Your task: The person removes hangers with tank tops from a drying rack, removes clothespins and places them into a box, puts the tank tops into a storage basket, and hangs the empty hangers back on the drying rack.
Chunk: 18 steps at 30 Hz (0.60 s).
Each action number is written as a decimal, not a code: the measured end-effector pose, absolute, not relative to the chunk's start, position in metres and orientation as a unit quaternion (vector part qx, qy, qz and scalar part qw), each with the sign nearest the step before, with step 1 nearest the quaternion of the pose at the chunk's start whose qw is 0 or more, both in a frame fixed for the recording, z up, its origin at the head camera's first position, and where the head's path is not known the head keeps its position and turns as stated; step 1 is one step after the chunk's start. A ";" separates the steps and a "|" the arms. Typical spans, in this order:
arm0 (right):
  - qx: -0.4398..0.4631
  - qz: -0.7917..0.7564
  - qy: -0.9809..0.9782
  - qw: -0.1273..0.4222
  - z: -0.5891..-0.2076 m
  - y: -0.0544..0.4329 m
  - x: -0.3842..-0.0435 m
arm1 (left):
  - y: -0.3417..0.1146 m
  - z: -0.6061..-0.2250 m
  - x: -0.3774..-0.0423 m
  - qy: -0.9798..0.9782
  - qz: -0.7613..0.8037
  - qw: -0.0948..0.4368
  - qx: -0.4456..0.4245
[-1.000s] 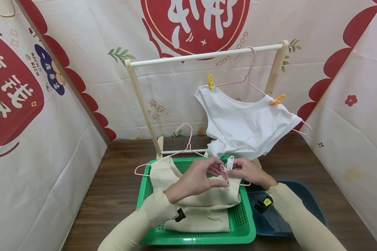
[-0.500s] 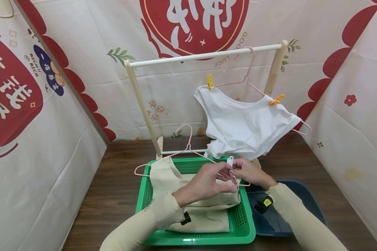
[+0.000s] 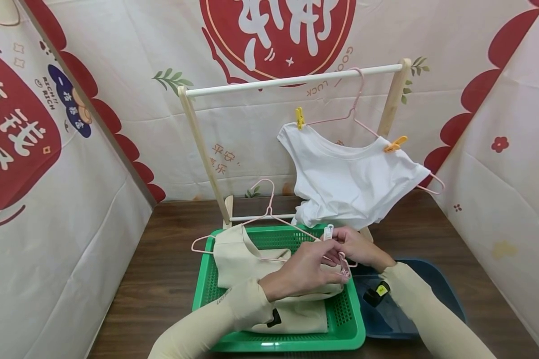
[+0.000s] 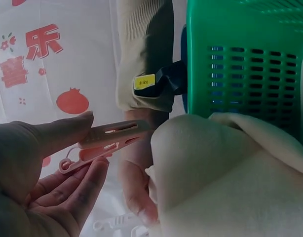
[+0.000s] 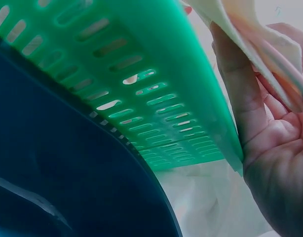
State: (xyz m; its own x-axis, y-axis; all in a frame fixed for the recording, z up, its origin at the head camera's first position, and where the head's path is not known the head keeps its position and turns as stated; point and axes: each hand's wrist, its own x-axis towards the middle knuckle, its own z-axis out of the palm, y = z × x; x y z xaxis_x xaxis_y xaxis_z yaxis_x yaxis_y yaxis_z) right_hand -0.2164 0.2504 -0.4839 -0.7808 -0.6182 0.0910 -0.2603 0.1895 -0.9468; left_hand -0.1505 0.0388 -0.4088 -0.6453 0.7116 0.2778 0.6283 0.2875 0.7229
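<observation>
My left hand [image 3: 305, 270] pinches a pink clothespin [image 4: 109, 140] between thumb and fingers, its jaws pointing at the shoulder of a cream sleeveless top [image 3: 233, 264]. That shoulder is gripped by my right hand [image 3: 358, 247], and the right wrist view shows the fabric fold [image 5: 284, 44] and hanger bar between its fingers. A pink hanger [image 3: 269, 210] runs inside the top, its hook standing up toward the back. Beside the right fingertips is a white clothespin [image 3: 328, 232]; what it is fastened to is hidden. Whether the pink clothespin touches the cloth is unclear in the head view.
The top lies over a green basket [image 3: 199, 294], with a dark blue basin [image 3: 440, 294] to its right. Behind stands a rack [image 3: 269, 85] where a white sleeveless top [image 3: 341, 174] hangs from another pink hanger, with a yellow clothespin [image 3: 300, 118] and an orange clothespin [image 3: 395, 144].
My left hand has moved right and slightly down with the pink clothespin, toward the top's right-side shoulder. My right hand has stayed nearly in place.
</observation>
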 end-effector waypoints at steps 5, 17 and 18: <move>-0.296 -0.571 0.749 0.159 -0.483 0.251 -0.216 | 0.045 -0.412 -0.148 0.809 0.412 0.042 0.418; -0.295 -0.590 0.732 0.169 -0.486 0.251 -0.218 | 0.054 -0.423 -0.145 0.803 0.387 0.005 0.453; -0.294 -0.590 0.732 0.169 -0.486 0.250 -0.217 | 0.055 -0.423 -0.146 0.804 0.385 0.004 0.454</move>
